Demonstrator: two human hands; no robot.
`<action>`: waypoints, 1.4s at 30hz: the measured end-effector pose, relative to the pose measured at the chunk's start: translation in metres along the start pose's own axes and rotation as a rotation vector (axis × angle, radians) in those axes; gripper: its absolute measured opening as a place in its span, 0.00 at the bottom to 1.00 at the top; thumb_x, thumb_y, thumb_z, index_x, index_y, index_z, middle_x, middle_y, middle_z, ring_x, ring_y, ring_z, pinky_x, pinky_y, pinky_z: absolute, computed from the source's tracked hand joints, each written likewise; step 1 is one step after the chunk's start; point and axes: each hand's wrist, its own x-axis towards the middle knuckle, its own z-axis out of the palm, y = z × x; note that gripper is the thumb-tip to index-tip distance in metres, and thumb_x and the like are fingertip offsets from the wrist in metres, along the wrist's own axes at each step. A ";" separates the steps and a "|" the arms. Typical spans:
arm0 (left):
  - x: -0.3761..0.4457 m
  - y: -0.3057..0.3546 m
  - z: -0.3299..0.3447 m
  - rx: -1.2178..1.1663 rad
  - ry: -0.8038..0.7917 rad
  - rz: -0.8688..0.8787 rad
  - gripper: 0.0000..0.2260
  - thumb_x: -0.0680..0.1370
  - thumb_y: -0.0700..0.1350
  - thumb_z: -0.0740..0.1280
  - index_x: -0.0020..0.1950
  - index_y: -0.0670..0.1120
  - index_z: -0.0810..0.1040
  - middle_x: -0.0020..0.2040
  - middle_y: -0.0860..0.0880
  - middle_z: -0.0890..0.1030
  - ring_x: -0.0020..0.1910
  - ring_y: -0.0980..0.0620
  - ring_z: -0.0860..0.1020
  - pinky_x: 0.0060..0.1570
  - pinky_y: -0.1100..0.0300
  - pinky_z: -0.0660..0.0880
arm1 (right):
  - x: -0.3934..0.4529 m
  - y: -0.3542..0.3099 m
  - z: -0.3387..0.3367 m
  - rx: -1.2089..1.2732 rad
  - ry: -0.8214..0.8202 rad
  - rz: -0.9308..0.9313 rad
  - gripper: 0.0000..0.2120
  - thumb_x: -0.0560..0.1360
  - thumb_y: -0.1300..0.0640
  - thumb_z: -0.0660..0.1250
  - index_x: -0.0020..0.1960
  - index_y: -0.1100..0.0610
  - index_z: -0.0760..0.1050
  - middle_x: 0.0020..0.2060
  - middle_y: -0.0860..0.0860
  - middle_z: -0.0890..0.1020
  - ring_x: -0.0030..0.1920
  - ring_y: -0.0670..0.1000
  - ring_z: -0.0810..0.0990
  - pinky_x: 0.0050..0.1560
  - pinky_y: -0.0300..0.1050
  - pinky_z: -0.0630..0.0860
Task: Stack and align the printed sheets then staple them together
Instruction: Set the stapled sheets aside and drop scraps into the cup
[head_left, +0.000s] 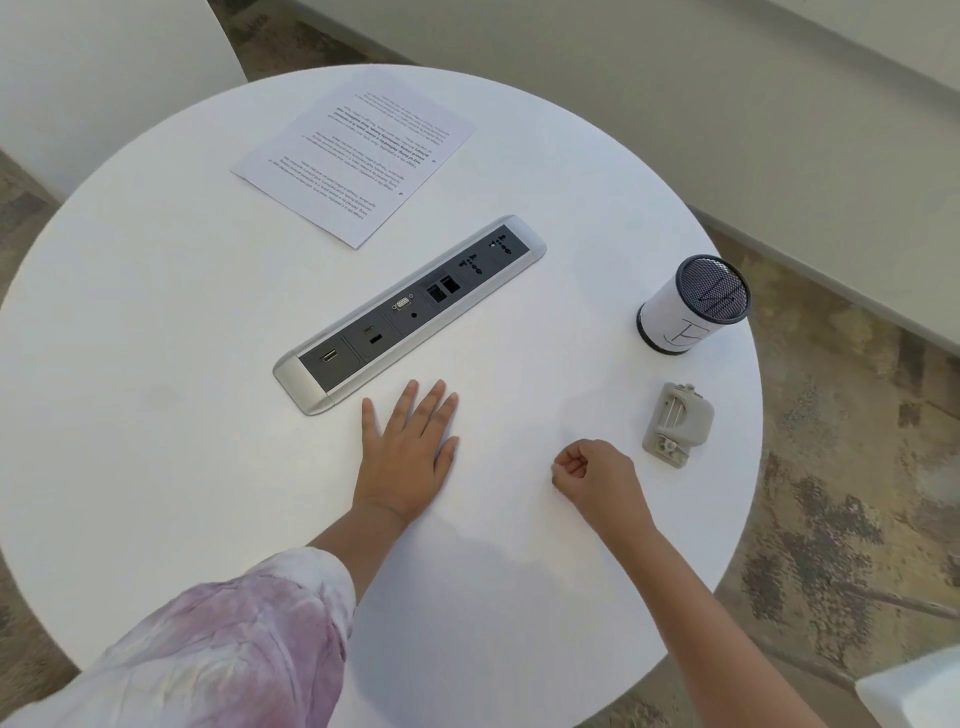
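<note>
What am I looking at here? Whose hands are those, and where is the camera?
The camera sits on a person's head, looking down at a round white table. Those are that person's own hands. The left hand lies flat on the table. The right hand is curled into a fist and holds nothing. Printed sheets lie at the far side. In the middle is a strip of plug sockets. On the right stand a mesh cup and a small grey stapler.

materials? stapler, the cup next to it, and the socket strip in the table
Stapler: looks like matte grey plastic with small metal parts showing; hard to be sure.
Cup: black wire mesh, seen at the open mouth, with white paper wrapped round it.
Socket strip: brushed silver casing, probably aluminium or painted plastic, with dark matte port panels.
</note>
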 end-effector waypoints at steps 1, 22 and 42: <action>0.000 0.000 0.001 0.000 -0.001 0.000 0.26 0.78 0.55 0.43 0.74 0.52 0.61 0.75 0.53 0.62 0.75 0.47 0.57 0.68 0.33 0.50 | 0.000 -0.001 0.001 -0.009 0.005 0.003 0.02 0.71 0.57 0.67 0.42 0.55 0.78 0.40 0.49 0.80 0.40 0.47 0.77 0.44 0.42 0.75; -0.001 0.000 0.001 -0.012 0.037 0.006 0.25 0.78 0.55 0.45 0.72 0.51 0.64 0.74 0.52 0.65 0.74 0.46 0.60 0.67 0.33 0.54 | 0.006 -0.013 0.005 -0.008 0.038 0.054 0.03 0.72 0.59 0.63 0.41 0.58 0.74 0.39 0.52 0.77 0.38 0.51 0.73 0.36 0.42 0.66; -0.001 -0.001 0.001 0.004 0.016 0.007 0.24 0.78 0.54 0.46 0.72 0.51 0.64 0.73 0.53 0.65 0.73 0.46 0.61 0.66 0.33 0.55 | 0.105 -0.021 -0.160 0.365 0.551 0.171 0.14 0.73 0.59 0.62 0.46 0.71 0.77 0.24 0.52 0.68 0.25 0.49 0.65 0.26 0.36 0.66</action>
